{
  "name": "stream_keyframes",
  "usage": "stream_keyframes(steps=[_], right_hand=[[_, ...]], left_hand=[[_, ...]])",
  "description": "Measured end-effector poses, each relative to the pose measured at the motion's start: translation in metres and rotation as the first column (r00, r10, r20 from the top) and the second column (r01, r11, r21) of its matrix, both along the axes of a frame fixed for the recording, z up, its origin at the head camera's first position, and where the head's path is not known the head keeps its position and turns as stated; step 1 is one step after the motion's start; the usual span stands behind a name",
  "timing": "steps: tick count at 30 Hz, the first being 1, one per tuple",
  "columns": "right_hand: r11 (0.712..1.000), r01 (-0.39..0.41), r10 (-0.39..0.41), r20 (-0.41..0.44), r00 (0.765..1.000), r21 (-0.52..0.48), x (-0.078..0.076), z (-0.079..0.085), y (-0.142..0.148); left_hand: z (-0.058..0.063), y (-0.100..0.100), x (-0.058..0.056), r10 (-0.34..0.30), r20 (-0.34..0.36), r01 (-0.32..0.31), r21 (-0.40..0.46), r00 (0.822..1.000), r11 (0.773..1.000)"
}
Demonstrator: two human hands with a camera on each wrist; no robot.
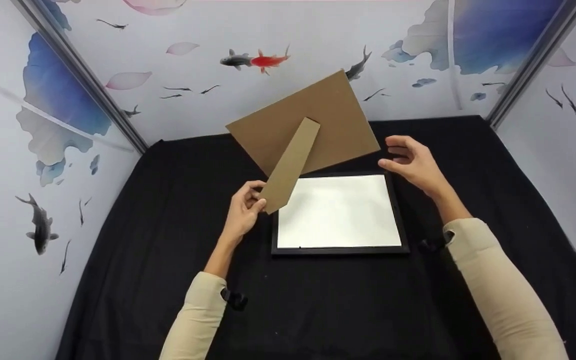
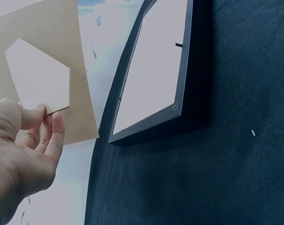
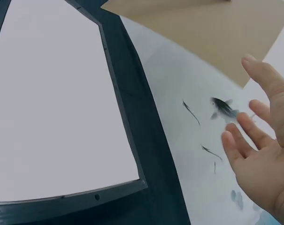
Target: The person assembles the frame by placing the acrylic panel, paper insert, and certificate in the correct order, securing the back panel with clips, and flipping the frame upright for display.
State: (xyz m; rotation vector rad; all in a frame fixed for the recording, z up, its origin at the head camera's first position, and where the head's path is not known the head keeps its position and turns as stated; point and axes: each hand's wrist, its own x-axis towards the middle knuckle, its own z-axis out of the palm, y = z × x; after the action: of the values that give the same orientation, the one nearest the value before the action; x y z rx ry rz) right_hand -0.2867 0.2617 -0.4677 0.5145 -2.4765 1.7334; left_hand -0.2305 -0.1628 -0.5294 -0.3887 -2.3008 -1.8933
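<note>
A brown backing board with an easel leg hangs tilted in the air above the table. My left hand pinches the lower end of that leg between thumb and fingers, seen close up in the left wrist view on the pale leg. Below the board a black picture frame lies on the table, a white sheet inside it. To the right of the board, my right hand is raised with fingers spread and loosely bent, apart from the board's corner and holding nothing.
Black cloth covers the table. White panels printed with fish and petals enclose the back and both sides, with metal posts at the corners. A small white scrap lies on the cloth.
</note>
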Motion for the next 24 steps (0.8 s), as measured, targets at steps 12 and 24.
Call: stream_keyframes(steps=[12, 24], right_hand=[[0.998, -0.027, 0.023, -0.090, 0.996, -0.053, 0.004, 0.011, -0.025], [0.998, 0.051, -0.057, -0.194, 0.979, -0.038, 0.012, 0.016, -0.031]], left_hand=[[0.009, 0.001, 0.000, -0.014, -0.030, 0.013, -0.022, 0.999, 1.000], [0.034, 0.005, 0.013, -0.045, 0.004, 0.045, -0.005, 0.999, 0.999]])
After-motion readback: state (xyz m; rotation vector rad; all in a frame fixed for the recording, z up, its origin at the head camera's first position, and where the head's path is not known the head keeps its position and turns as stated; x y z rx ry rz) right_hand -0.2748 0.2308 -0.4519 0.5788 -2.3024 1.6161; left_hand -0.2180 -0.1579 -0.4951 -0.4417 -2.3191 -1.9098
